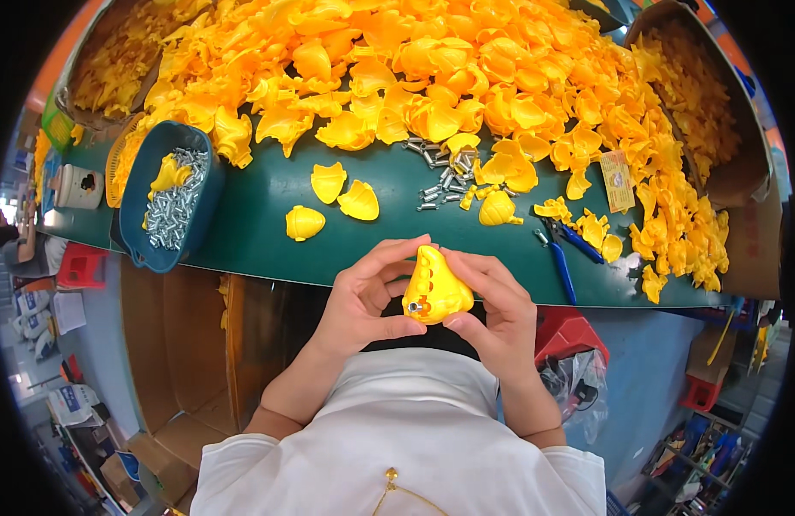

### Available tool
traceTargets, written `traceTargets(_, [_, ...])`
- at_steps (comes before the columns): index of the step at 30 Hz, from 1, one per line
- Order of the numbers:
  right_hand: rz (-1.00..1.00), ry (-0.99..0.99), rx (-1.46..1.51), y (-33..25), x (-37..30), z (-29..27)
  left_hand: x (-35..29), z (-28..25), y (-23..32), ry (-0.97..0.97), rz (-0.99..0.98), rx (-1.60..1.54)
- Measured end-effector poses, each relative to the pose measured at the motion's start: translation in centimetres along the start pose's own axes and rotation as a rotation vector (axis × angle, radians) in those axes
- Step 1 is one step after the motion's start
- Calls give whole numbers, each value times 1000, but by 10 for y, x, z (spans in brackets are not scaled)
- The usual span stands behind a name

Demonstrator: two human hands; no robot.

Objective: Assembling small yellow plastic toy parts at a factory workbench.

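Both my hands hold a yellow plastic toy part (449,288) just off the table's front edge. It is rounded, with a row of holes along one side, and a small metal cylinder (415,306) shows at its lower left. My left hand (363,297) grips it at the left, fingertips at its top and thumb at its lower edge. From the other side my right hand (501,301) closes on it with thumb and fingers. Beyond the hands, three yellow shells (359,201) lie on the green table (268,249). Loose metal cylinders (449,181) are scattered farther back.
A large heap of yellow plastic shells (432,60) covers the back. At left stands a blue basket (210,206) of metal cylinders. Blue-handled nippers (563,271) lie at right, near a small card (618,181). Cardboard boxes (750,172) flank the heap.
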State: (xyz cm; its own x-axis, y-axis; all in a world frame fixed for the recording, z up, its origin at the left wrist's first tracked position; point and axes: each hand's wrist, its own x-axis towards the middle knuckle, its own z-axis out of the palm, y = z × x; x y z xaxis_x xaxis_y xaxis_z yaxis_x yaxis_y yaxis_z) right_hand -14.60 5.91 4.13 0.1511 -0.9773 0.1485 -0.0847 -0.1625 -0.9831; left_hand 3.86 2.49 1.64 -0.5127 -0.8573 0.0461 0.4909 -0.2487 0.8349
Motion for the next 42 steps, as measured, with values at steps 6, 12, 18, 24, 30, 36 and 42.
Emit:
traceTargets(6, [5,12,56,8,-2,5,4,3,-1,43,30,15])
traceTargets(12, [100,-20,-166,3,7,1,4,14,-11,167,-36,-79])
traceTargets(18, [24,98,-129,-5,4,16,-1,8,-13,202,-21,-355])
traceTargets(24, [-233,184,-327,1,2,15,2,14,-8,143,22,66])
traceTargets(30, [-153,125,-202,4,0,18,-2,14,-22,180,155,-19])
traceTargets(36, [-53,177,227,5,5,26,5,6,-20,188,170,25])
traceTargets(42, [-103,102,217,22,0,20,3,6,-16,262,125,142])
